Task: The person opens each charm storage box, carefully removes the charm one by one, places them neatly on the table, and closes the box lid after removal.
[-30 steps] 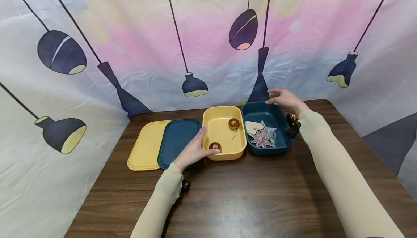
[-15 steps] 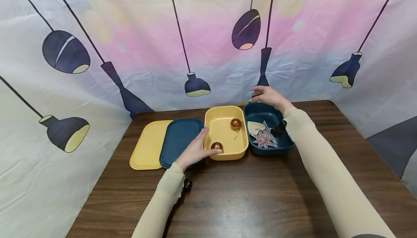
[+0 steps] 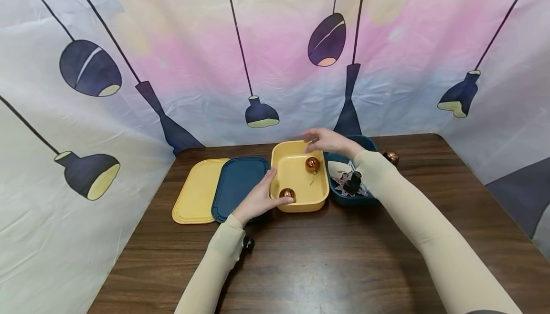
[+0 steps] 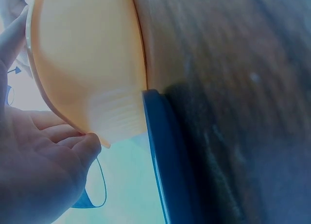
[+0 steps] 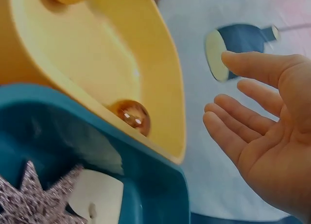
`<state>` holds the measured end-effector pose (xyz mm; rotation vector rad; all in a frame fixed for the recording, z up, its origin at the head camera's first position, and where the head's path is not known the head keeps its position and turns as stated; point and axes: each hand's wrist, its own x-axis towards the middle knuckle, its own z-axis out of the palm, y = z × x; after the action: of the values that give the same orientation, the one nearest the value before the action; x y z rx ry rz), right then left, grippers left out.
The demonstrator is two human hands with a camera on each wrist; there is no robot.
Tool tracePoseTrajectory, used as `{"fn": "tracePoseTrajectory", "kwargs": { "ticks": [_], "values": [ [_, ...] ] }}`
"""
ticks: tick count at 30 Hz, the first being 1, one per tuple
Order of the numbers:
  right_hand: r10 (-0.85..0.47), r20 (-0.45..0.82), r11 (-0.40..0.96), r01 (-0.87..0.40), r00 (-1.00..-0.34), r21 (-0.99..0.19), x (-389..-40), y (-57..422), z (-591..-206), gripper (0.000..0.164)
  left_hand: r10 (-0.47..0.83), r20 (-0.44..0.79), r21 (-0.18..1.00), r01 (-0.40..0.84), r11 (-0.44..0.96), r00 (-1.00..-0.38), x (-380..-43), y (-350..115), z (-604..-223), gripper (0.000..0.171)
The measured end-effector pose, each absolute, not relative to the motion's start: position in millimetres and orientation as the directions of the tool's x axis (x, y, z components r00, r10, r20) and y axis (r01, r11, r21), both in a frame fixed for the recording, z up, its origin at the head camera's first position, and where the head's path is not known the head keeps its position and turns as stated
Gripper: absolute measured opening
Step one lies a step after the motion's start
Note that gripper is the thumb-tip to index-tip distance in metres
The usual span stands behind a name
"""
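Note:
My left hand grips the near left corner of a yellow plastic box, its thumb over the front rim. In the left wrist view, curled fingers meet the box rim. Inside the box lie two shiny copper Christmas baubles, one bauble toward the far right and another bauble beside my left thumb. My right hand hovers with spread fingers over the far right part of the yellow box; in the right wrist view nothing is between its fingers and thumb.
Right of the yellow box is a dark blue box holding a glittery star and a white piece. Another copper bauble lies beyond it. At left, a blue lid overlaps a yellow lid. A printed cloth hangs behind.
My right hand has moved left, from over the blue box's far edge to over the yellow box, and has come lower. My left hand keeps its grip. The view has shifted slightly.

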<state>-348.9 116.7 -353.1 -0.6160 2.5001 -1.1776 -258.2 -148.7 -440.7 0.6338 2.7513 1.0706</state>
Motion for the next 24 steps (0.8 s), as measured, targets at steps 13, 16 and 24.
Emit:
{"fn": "tracePoseTrajectory", "kwargs": {
  "ticks": [13, 16, 24],
  "values": [
    [-0.630, -0.178, 0.619, -0.351, -0.756, -0.702, -337, 77, -382, 0.057, 0.420, 0.035, 0.671, 0.333, 0.663, -0.907, -257, -149, -440, 0.112],
    [-0.657, -0.185, 0.627, -0.394, -0.731, -0.672, -331, 70, -388, 0.056, 0.418, 0.036, 0.668, 0.333, 0.665, -0.908, -257, -149, -440, 0.113],
    [-0.676, -0.260, 0.656, -0.402, -0.690, -0.639, -323, 60, -402, 0.054, 0.424, 0.041, 0.667, 0.341, 0.663, -0.905, -256, -148, -438, 0.114]
  ]
}}
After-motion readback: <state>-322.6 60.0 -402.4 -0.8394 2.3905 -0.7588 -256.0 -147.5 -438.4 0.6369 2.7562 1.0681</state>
